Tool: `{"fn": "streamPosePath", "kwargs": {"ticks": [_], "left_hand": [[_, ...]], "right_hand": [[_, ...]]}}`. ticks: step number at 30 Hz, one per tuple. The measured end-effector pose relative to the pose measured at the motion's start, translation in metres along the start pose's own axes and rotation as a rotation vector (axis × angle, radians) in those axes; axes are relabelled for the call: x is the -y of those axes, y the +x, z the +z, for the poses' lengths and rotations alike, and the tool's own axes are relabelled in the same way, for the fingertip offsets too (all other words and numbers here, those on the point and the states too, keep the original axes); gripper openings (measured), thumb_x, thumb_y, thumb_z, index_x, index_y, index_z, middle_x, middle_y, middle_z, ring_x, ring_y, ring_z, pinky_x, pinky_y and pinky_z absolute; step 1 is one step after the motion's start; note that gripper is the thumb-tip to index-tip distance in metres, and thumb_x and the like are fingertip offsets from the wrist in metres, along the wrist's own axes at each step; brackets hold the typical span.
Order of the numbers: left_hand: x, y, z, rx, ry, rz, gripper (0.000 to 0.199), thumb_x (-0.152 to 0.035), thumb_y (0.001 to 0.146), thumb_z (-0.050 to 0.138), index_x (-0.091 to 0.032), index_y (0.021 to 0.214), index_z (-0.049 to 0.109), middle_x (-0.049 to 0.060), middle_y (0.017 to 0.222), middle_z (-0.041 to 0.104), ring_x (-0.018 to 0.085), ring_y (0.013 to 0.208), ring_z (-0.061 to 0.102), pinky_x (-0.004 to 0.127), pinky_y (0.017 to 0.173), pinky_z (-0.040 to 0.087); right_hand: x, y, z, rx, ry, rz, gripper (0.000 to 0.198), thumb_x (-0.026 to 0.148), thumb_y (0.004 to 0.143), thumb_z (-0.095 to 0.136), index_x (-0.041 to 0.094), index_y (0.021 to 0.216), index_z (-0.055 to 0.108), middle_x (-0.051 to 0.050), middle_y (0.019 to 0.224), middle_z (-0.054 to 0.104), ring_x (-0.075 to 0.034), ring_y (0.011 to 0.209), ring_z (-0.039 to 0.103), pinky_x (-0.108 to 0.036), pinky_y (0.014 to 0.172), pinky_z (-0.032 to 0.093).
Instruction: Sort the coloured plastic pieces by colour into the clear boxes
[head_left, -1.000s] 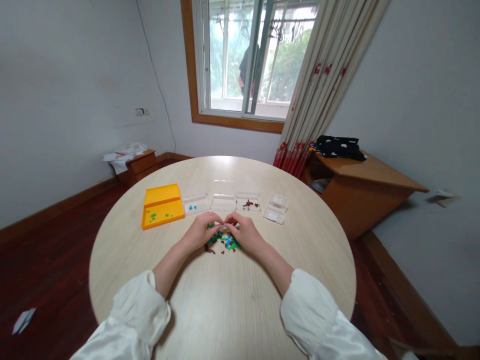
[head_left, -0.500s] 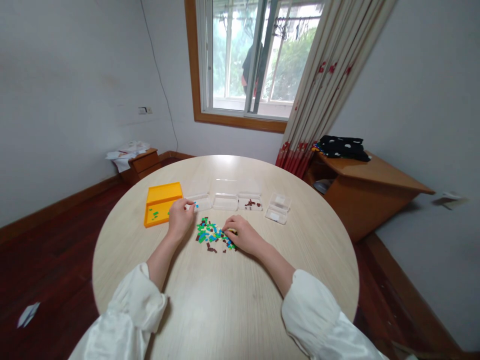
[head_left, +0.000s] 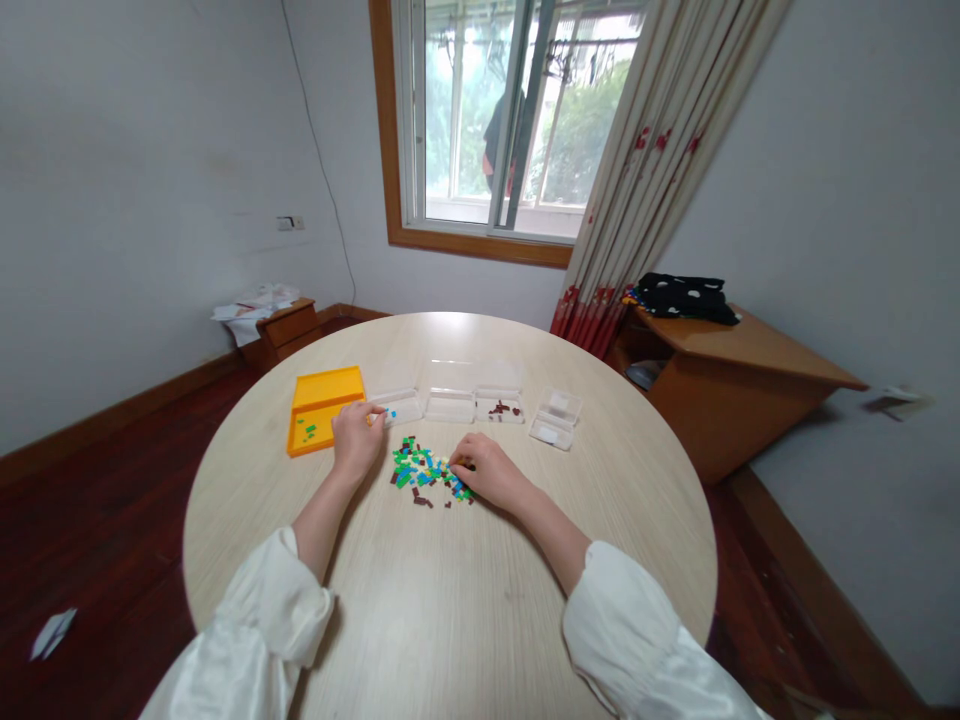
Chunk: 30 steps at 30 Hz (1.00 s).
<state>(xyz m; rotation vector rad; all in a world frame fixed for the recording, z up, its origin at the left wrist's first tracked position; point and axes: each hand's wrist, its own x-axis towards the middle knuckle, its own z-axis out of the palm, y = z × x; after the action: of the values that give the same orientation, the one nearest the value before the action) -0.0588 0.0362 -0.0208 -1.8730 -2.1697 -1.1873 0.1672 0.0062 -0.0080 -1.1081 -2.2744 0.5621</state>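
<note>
A pile of small building bricks (head_left: 420, 467) in green, blue, brown and yellow lies mid-table. My right hand (head_left: 484, 468) rests at the pile's right edge, fingertips pinched among the bricks; what is between them is hidden. My left hand (head_left: 358, 438) hovers by the near left corner of a clear box (head_left: 405, 408), its fingers drawn together. Small blue bricks (head_left: 392, 413) show in that box just beyond the fingertips. Left of this hand stands an opened yellow case (head_left: 328, 387) with a few green bricks (head_left: 309, 430) inside, partly covered by the hand.
Another clear box (head_left: 450, 406) stands in the middle of the row. To its right, a clear box (head_left: 512, 416) holds brown bricks, and a smaller lidded box (head_left: 553, 430) stands farther right. All sit on a round wooden table (head_left: 465, 610). A wooden desk (head_left: 750, 370) stands at right.
My left hand has shifted slightly left, away from the blue bricks at the clear box. My right hand has moved very slightly right at the pile.
</note>
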Motion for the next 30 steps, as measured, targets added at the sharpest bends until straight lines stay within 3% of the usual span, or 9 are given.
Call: {"fn": "streamPosePath", "kwargs": {"ticks": [19,24,30], "left_hand": [[-0.002,-0.002,0.003,0.02,0.026,-0.004,0.021,-0.023,0.076,0.05,-0.018,0.086,0.067,0.009,0.089,0.065,0.026,0.093,0.057,0.037,0.079,0.039],[-0.015,-0.008,0.001,0.043,-0.147,0.165,0.014,-0.021,0.075,0.053,-0.018,0.08,0.066,0.006,0.087,0.064,0.022,0.09,0.056,0.036,0.081,0.039],[-0.037,-0.022,-0.003,0.289,-0.282,0.454,0.008,-0.021,0.074,0.061,-0.02,0.078,0.068,0.004,0.084,0.065,0.019,0.085,0.055,0.034,0.08,0.038]], "right_hand": [[0.001,0.0,-0.001,0.026,-0.043,0.083,0.01,0.007,0.075,0.061,0.014,0.069,0.065,-0.002,0.074,0.058,-0.012,0.071,0.051,-0.024,0.068,0.039],[0.002,0.0,-0.001,0.025,-0.069,0.084,0.011,0.007,0.077,0.058,0.014,0.07,0.063,-0.003,0.076,0.058,-0.013,0.075,0.051,-0.025,0.072,0.038],[0.001,0.001,0.002,-0.048,-0.063,0.072,0.009,0.01,0.08,0.058,0.014,0.071,0.059,-0.003,0.077,0.057,-0.014,0.078,0.051,-0.027,0.074,0.038]]}}
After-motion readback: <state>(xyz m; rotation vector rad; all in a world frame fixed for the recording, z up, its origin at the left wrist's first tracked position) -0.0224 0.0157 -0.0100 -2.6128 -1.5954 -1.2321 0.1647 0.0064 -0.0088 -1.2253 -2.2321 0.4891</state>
